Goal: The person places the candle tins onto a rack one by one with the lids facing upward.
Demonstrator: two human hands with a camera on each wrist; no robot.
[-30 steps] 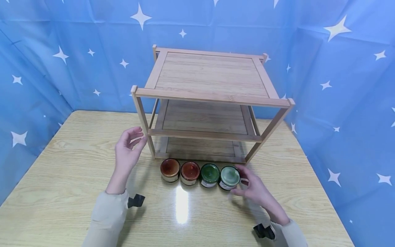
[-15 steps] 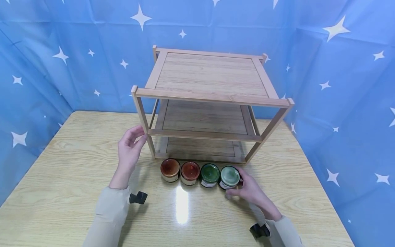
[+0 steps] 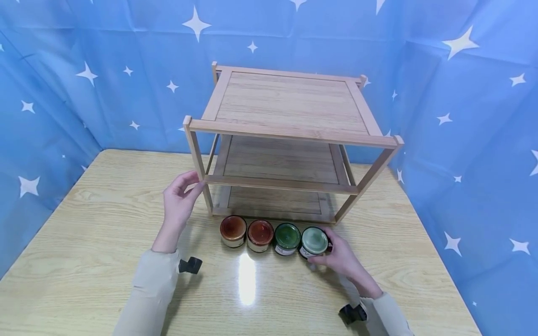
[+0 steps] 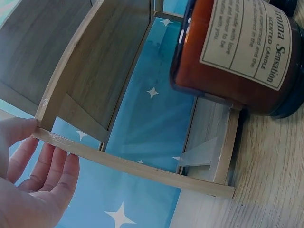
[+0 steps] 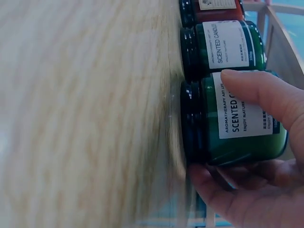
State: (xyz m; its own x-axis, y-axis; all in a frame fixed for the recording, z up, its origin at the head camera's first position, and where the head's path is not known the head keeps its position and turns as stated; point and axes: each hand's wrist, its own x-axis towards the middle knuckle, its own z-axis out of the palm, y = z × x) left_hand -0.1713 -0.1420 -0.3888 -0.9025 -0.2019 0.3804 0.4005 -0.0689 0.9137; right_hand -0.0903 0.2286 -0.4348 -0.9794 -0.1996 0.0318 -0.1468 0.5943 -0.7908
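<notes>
Four-cornered and three-tiered, a wooden shelf rack (image 3: 290, 102) stands on the table. My left hand (image 3: 178, 200) pinches its front left post, thumb on one side and fingers on the other in the left wrist view. My right hand (image 3: 343, 255) grips a light green scented candle jar (image 3: 314, 240), the rightmost in a row before the rack. In the right wrist view its thumb lies over the jar's white label, with fingers around the opposite side. The jar's black lid (image 5: 192, 123) faces the table.
Left of the held jar stand a dark green candle jar (image 3: 287, 235), a red-brown one (image 3: 260, 232) and an amber one (image 3: 233, 228), close together. The wooden table (image 3: 92, 261) carries everything. Blue star-printed cloth (image 3: 126, 93) hangs behind and at the sides.
My left hand has moved slightly right onto the rack's post. My right hand has moved left and closed around the light green candle jar. The jars and rack keep their places.
</notes>
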